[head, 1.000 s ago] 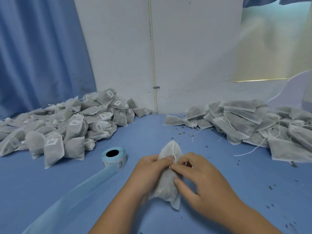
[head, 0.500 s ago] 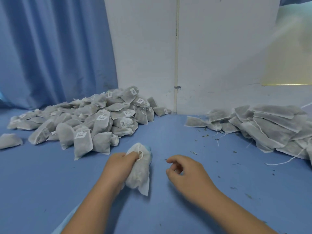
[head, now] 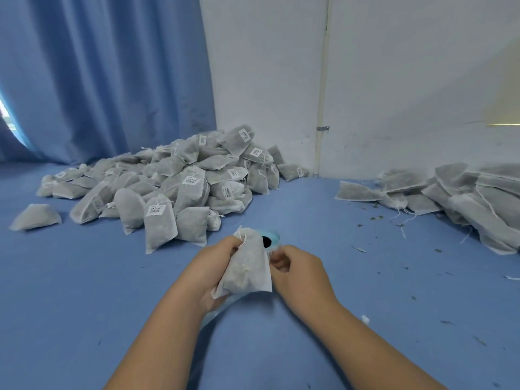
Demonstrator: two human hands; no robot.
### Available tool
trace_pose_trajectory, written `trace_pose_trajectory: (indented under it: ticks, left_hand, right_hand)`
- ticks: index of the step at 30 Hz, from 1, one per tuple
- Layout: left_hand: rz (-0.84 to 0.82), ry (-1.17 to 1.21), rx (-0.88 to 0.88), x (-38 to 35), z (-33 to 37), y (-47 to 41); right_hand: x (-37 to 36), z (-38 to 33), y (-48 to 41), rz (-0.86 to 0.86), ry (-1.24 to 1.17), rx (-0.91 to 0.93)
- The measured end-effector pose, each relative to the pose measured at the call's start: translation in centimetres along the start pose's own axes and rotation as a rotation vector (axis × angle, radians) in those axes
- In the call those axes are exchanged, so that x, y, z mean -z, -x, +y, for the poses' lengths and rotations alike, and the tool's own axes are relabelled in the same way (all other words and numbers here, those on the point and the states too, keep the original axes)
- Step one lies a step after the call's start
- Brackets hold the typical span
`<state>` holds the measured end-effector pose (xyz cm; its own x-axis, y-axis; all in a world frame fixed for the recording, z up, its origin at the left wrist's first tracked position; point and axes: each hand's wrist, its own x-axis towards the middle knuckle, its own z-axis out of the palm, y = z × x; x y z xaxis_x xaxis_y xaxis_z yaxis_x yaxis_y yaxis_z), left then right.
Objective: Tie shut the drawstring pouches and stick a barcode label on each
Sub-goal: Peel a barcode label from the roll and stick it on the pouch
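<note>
left fingers (head: 228, 247) grip pouch (head: 248, 273), seemingly tied

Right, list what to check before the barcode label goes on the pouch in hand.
1. Left hand grips the pouch at its neck: ok.
2. Drawstring knot tied: cannot tell.
3. Label roll close to the right hand: ok.
4. Label peeled and held by that hand: cannot tell.
5. Visible pouch face bare: ok.
6. Labelled pile apart from the unlabelled pile: ok.
</note>
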<state>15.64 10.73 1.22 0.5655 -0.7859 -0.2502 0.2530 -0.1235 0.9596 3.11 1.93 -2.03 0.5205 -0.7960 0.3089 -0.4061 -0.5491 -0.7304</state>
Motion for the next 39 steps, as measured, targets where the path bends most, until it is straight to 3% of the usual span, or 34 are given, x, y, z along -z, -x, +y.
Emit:
trace_pose_trajectory:
  ticks: [11,16,30,39]
  left_hand:
    - [-0.037,-0.072,-0.018,-0.5,0.1,-0.2]
    - [0.02,-0.209,-0.095,-0.6,0.1,-0.4]
    - [-0.005,-0.266,-0.14,-0.4,-0.2,-0.9]
    - [0.003,-0.222,-0.12,-0.2,-0.4,-0.9]
  right_hand:
    - [0.3,0.0,0.0,0.062,-0.172,-0.057]
    - [0.7,0.0,0.1,0.048,-0.217,-0.096]
    - [1.7,0.3,0.0,-0.126,-0.56,-0.224]
    - [1.4,-0.4,0.7,-0.035,-0.267,-0.106]
